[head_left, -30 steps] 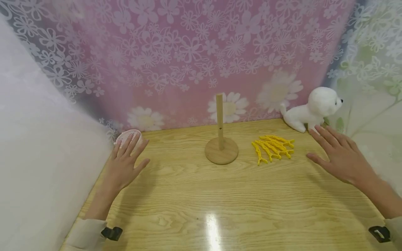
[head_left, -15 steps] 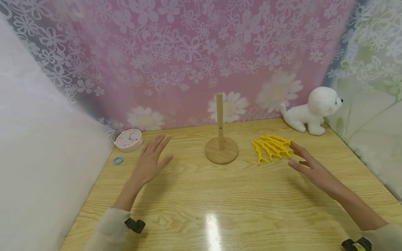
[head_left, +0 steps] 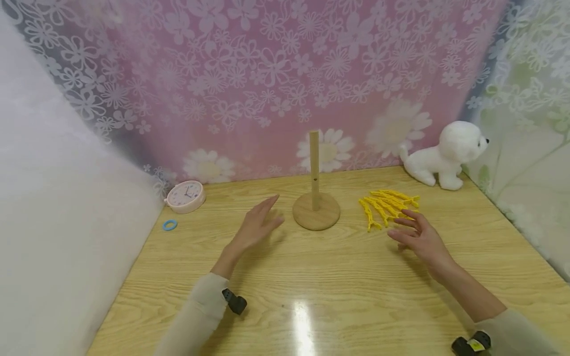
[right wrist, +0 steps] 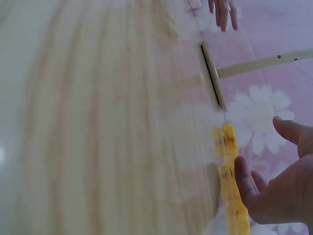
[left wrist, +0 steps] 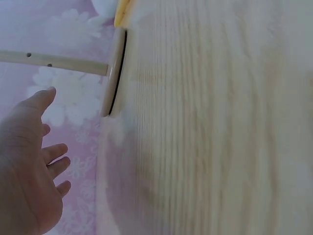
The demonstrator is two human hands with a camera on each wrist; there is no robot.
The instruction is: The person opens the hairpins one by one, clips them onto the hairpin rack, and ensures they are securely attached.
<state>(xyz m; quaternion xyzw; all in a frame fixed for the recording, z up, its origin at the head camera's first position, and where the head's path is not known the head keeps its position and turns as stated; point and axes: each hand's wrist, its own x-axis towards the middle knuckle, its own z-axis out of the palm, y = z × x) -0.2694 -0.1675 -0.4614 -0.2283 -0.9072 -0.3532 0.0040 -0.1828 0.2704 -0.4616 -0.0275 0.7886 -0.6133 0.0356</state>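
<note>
A wooden post (head_left: 314,163) stands upright on a round wooden base (head_left: 305,217) near the middle of the table. My left hand (head_left: 254,227) hovers just left of that base with fingers extended, holding nothing; the left wrist view shows its relaxed fingers and thumb apart from the post (left wrist: 73,63). To the right of the base lie several yellow branch-shaped pieces (head_left: 369,213) side by side. Over their front right edge is my right hand (head_left: 423,242), fingers loosely bent and thumb apart, nothing between them. In the right wrist view it hangs beside the yellow pieces (right wrist: 229,142); contact cannot be made out.
A pink round clock (head_left: 184,197) rests at the back left, with a blue ring (head_left: 169,225) in front of it. A white plush dog (head_left: 456,148) sits at the back right. Pink flowered cloth (head_left: 249,99) hangs behind the wooden table (head_left: 338,296).
Both hands have moved inward from the sides: the left from over the clock toward the wooden base, the right from near the dog to the yellow pieces. The clock and blue ring are now uncovered.
</note>
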